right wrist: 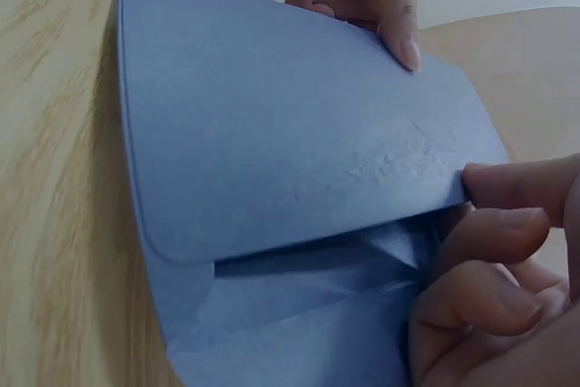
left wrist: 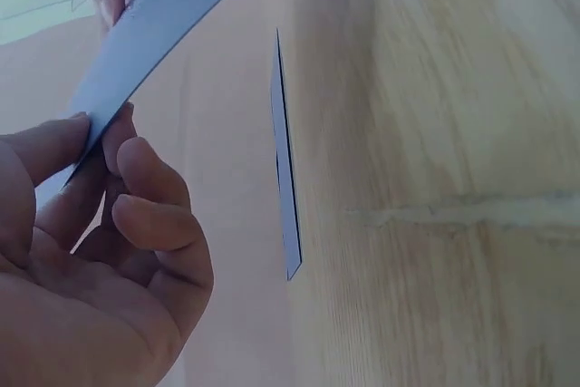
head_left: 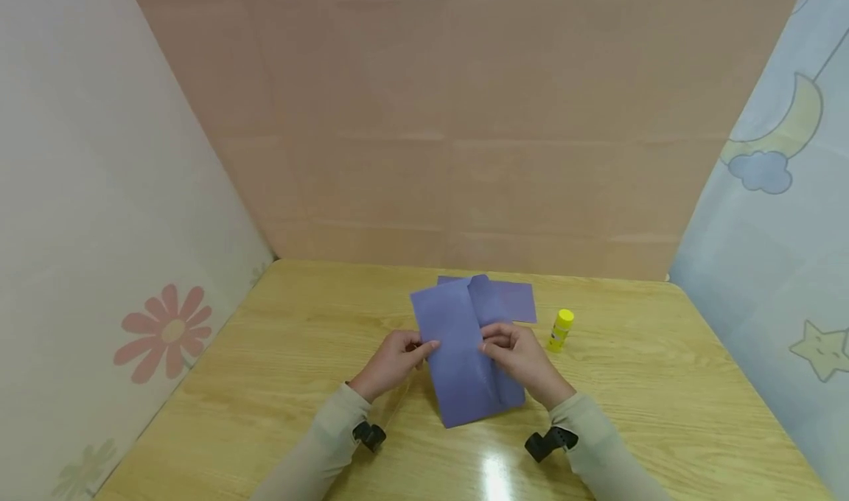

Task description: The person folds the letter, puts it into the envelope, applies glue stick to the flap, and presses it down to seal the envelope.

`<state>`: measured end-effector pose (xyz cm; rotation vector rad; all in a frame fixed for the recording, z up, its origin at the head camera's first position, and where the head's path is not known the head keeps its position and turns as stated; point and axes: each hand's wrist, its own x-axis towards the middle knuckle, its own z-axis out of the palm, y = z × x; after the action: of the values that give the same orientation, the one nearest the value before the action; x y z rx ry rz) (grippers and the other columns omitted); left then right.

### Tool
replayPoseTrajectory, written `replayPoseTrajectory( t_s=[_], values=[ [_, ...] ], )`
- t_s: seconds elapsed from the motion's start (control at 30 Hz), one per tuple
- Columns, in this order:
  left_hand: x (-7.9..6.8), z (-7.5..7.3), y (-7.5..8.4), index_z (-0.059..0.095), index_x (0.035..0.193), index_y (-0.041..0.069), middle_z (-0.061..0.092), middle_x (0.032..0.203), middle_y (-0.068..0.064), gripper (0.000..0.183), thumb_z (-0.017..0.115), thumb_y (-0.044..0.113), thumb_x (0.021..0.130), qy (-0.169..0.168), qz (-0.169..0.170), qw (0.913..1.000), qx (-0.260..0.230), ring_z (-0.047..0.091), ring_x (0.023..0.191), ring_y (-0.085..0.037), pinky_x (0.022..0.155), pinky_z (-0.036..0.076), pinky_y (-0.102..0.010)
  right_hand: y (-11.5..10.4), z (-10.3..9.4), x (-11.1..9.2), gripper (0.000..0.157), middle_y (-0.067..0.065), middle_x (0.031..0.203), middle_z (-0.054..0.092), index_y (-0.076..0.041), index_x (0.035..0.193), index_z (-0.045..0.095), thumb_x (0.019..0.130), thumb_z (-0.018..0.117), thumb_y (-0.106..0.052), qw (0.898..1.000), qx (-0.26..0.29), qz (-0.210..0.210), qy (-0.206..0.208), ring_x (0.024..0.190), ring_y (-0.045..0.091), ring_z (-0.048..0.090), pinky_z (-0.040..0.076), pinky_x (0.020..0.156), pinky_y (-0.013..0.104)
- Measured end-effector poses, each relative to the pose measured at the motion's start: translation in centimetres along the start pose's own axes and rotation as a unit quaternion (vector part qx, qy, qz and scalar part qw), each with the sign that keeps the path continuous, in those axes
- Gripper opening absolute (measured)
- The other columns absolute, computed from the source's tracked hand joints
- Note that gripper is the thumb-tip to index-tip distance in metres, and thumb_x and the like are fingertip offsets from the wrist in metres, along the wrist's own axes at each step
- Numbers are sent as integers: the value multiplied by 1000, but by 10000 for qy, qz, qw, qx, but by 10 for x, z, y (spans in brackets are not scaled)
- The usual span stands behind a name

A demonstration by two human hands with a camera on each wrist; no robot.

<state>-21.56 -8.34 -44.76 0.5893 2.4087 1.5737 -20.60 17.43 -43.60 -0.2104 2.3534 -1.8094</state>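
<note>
Above the table, both hands hold a purple paper envelope (head_left: pixel 451 361), tilted, with its long flap toward the right. My left hand (head_left: pixel 393 362) pinches its left edge between thumb and fingers. On the other side, my right hand (head_left: pixel 524 357) pinches the flap's free edge, thumb on top and fingers beneath. In the right wrist view the flap (right wrist: pixel 272 106) stands partly lifted, with the creased inside showing under it. A rough, whitish patch marks the flap near its edge. The right palm is hidden in the head view.
Behind the envelope, a second flat purple paper piece (head_left: pixel 522 300) lies on the wooden table (head_left: pixel 298 324). A yellow glue stick (head_left: pixel 561 330) stands capped to the right of the hands. Patterned cloth walls (head_left: pixel 464 155) enclose the table's back and sides.
</note>
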Motion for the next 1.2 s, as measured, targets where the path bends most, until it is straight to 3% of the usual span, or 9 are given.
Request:
replayPoseTrajectory(
  t_s=[0.17, 0.27, 0.4, 0.5, 0.63, 0.93, 1.07, 1.2],
  values=[
    [-1, -3, 1, 66, 108, 9, 64, 89, -12, 27, 62, 35, 100, 181, -32, 9997, -180, 60, 78, -39, 65, 51, -37, 4, 0, 0, 25, 11, 98, 74, 0, 116, 65, 94, 69, -11, 9983, -458, -297, 185, 87, 16, 65, 50, 72, 29],
    [0, -9, 1, 63, 114, 9, 64, 91, -14, 26, 61, 31, 101, 531, -215, 9970, -519, 59, 77, -38, 62, 48, -33, 4, -1, 0, 22, 11, 97, 73, 0, 114, 68, 94, 68, -7, 9945, -851, -572, 193, 86, 16, 65, 51, 72, 27],
    [1, -16, 1, 66, 120, 9, 66, 97, -11, 26, 60, 26, 101, 829, -360, 9936, -678, 57, 77, -24, 62, 45, -28, 5, -1, 0, 20, 8, 97, 72, -2, 113, 72, 93, 68, -3, 9863, -1417, -836, 117, 77, 14, 59, 48, 65, 25],
    [1, -17, -1, 69, 119, 6, 68, 102, -8, 25, 61, 22, 101, 701, -419, 9955, -482, 57, 80, -14, 64, 47, -27, 6, 0, 0, 21, 4, 98, 72, -6, 112, 74, 92, 69, -3, 9816, -1695, -881, 77, 70, 13, 53, 46, 60, 26],
    [0, -16, -4, 68, 115, 1, 69, 102, -11, 22, 61, 16, 101, 477, -492, 9966, -452, 58, 79, -14, 66, 48, -28, 9, 0, 0, 20, 2, 100, 72, -10, 109, 75, 91, 71, -5, 9771, -1898, -947, 169, 65, 11, 52, 45, 57, 26],
    [-4, -20, -14, 61, 112, -2, 64, 94, -11, 19, 59, 14, 101, 597, -817, 9932, -568, 55, 68, -16, 60, 44, -30, 13, -5, 0, 18, 9, 116, 66, -10, 107, 73, 89, 71, -9, 9714, -2206, -630, 616, 58, 12, 50, 45, 53, 29],
    [-5, -19, -21, 60, 109, -3, 63, 90, -11, 18, 61, 13, 100, 647, -907, 9928, -433, 56, 64, -16, 59, 45, -31, 17, -9, -1, 21, 12, 114, 67, -7, 108, 73, 88, 71, -9, 9619, -2604, -551, 632, 84, 24, 63, 53, 75, 41],
    [-5, -18, -24, 60, 106, -4, 62, 87, -10, 17, 62, 11, 99, 804, -1005, 9914, -231, 59, 63, -16, 59, 46, -30, 18, -10, -5, 24, 17, 114, 68, -1, 110, 72, 86, 72, -7, 9516, -2995, -485, 478, 111, 37, 62, 50, 93, 53]
  ],
)
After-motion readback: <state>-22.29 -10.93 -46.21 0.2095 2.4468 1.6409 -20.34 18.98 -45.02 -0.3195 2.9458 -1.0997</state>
